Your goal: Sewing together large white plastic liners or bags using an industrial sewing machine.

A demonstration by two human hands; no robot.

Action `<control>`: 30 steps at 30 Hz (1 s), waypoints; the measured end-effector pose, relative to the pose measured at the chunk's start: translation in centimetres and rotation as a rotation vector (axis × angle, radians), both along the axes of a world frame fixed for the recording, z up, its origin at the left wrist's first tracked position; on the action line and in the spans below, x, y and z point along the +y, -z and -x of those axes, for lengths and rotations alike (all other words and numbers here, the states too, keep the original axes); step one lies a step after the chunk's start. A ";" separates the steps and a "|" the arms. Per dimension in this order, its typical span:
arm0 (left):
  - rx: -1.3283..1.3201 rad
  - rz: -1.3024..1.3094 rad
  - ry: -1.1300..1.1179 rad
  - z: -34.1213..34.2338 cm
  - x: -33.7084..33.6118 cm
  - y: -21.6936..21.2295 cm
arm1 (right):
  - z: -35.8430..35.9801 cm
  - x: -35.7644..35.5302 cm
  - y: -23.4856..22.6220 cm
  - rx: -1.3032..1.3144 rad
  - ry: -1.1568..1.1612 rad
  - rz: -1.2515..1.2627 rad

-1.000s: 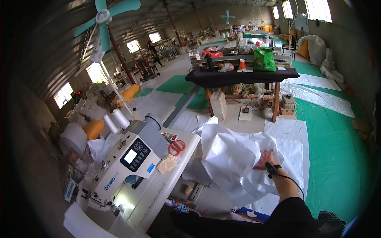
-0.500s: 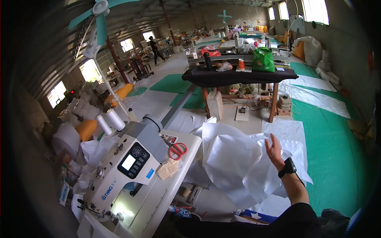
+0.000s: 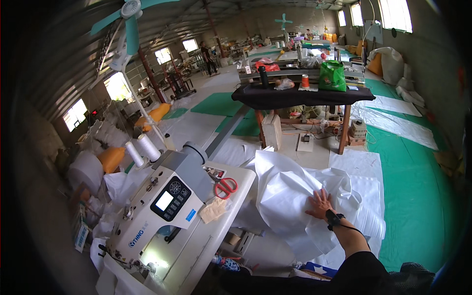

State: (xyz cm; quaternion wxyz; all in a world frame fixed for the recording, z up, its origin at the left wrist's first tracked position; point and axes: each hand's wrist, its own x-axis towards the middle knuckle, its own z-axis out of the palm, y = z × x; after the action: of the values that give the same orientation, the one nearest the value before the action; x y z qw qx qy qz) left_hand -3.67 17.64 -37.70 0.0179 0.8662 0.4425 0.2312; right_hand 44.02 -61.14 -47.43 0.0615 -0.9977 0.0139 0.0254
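Note:
My right hand (image 3: 320, 204) presses down on a crumpled heap of white plastic-like sheeting (image 3: 282, 194), its fingers spread and nothing gripped in them. The sheeting lies to the right of a sewing machine (image 3: 160, 199) and bulges up around the hand in loose folds. A black band with a small device (image 3: 334, 219) sits on my right wrist. My left hand is out of view. On the white machine table (image 3: 196, 250), red-handled scissors (image 3: 225, 188) lie beside a beige cloth scrap (image 3: 213, 210).
Ahead stands a table with a black cover (image 3: 300, 98), carrying a dark bottle (image 3: 263, 76), an orange thread spool (image 3: 305, 81) and a green bag (image 3: 333, 76). Green sheeting (image 3: 408, 187) covers the floor at right. Two white thread cones (image 3: 148, 147) stand behind the machine. A person (image 3: 208, 59) is far off.
My right hand has come down and slightly left, from raised beside the sheeting to flat on it. The sheeting has shifted and flattened under it. The distant person has moved a little.

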 end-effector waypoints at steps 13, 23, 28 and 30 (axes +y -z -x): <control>-0.059 0.003 -0.048 4.4 -1.1 1.1 | 0.1 0.0 -0.4 0.017 -0.010 -0.017; -0.137 0.002 -0.078 9.9 -1.9 2.6 | 0.2 0.0 -0.6 0.054 -0.002 -0.024; -0.182 -0.007 -0.107 14.6 -2.5 3.2 | 0.0 0.1 -0.5 0.079 0.009 -0.039; -0.196 -0.021 -0.104 14.9 -1.8 3.5 | -0.1 0.1 -0.4 0.080 0.011 -0.044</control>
State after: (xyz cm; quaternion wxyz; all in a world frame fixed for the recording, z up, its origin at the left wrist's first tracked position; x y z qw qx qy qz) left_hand -18.59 15.81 -41.16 0.0399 0.8154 0.4806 0.3201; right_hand 44.07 -61.04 -46.98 0.0832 -0.9942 0.0215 0.0655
